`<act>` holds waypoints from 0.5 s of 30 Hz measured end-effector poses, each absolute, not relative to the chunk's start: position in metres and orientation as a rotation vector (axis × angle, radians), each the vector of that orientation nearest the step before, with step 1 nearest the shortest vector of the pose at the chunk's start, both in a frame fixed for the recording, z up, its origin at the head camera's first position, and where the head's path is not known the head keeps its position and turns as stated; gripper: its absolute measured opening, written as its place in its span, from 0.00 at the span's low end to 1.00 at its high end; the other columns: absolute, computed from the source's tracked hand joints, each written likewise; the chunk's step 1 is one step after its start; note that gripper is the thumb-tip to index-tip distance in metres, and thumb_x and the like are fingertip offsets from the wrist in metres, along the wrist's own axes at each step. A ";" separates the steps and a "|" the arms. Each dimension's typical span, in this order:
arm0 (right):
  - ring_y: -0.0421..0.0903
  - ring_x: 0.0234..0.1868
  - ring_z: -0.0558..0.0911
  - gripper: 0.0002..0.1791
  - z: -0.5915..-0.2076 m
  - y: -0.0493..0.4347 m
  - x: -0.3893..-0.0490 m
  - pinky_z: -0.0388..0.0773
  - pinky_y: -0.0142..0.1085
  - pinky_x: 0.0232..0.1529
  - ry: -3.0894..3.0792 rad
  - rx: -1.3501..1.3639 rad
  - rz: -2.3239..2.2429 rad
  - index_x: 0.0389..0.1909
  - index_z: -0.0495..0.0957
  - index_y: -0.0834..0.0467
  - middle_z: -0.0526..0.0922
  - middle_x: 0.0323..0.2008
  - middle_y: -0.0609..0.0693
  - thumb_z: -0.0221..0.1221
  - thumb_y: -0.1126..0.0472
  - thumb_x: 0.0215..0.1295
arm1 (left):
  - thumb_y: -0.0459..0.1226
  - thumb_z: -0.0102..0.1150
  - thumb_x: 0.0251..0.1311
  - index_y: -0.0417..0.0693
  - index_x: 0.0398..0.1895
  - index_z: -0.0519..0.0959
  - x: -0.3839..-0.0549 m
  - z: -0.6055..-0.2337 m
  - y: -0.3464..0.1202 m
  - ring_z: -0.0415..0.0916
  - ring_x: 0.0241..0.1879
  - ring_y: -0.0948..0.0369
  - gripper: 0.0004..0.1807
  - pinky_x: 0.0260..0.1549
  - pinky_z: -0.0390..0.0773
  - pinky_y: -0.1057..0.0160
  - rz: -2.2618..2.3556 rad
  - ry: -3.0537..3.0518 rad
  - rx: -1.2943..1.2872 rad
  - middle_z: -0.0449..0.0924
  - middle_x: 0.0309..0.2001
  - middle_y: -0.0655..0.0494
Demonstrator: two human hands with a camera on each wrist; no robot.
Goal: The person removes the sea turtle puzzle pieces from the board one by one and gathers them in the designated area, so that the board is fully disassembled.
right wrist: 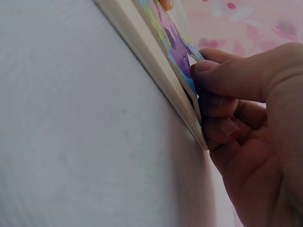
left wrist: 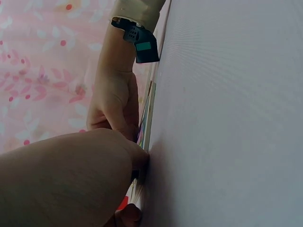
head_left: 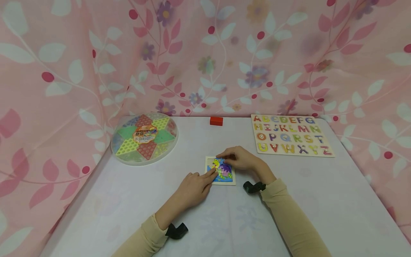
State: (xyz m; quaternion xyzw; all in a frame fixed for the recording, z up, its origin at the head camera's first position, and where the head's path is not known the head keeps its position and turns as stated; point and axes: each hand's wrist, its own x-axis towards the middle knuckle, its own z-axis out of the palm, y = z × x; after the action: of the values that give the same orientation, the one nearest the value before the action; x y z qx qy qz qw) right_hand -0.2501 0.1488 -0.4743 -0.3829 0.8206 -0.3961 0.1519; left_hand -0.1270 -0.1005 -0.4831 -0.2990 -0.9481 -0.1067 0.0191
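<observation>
A small framed jigsaw puzzle (head_left: 226,180) with a colourful cartoon picture in blue, purple and yellow lies flat on the table, in the middle of the head view. My right hand (head_left: 240,159) is at its upper right corner. In the right wrist view, the thumb and fingers of that hand pinch a blue-edged puzzle piece (right wrist: 188,81), which stands tilted with a gap above the pale wooden frame (right wrist: 156,71). From the lower left, my left hand (head_left: 193,188) presses outstretched fingers on the picture. The left wrist view shows the puzzle only edge-on, largely behind the hands.
A red block (head_left: 216,121) sits at the table's back edge. To the left lies a round Chinese checkers board (head_left: 144,139) in clear wrapping. A wooden alphabet board (head_left: 293,136) is at the back right. Floral pink curtains (head_left: 205,53) hang behind the white-covered table (head_left: 321,200).
</observation>
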 end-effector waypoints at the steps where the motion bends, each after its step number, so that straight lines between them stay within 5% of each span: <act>1: 0.43 0.48 0.84 0.17 -0.475 0.148 -0.250 0.80 0.33 0.53 2.363 -1.095 -1.133 0.61 0.87 0.57 0.90 0.54 0.49 0.62 0.69 0.75 | 0.44 0.53 0.80 0.57 0.76 0.75 -0.127 -0.483 -0.100 0.77 0.31 0.54 0.25 0.33 0.71 0.59 -0.333 -2.946 -0.927 0.74 0.74 0.62; 15: 0.44 0.42 0.79 0.16 -0.481 0.152 -0.254 0.75 0.32 0.44 2.263 -1.029 -1.265 0.56 0.89 0.53 0.90 0.51 0.47 0.64 0.70 0.73 | 0.45 0.52 0.81 0.56 0.76 0.75 -0.126 -0.481 -0.101 0.78 0.32 0.54 0.24 0.32 0.71 0.60 -0.310 -2.952 -0.937 0.74 0.74 0.61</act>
State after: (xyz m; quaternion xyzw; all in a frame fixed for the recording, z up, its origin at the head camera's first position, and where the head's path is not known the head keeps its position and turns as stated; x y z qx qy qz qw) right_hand -0.2541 0.1522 -0.4813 -0.3632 0.7988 -0.4465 0.1752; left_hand -0.1258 -0.1006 -0.4812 -0.3009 -0.9483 -0.0997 0.0146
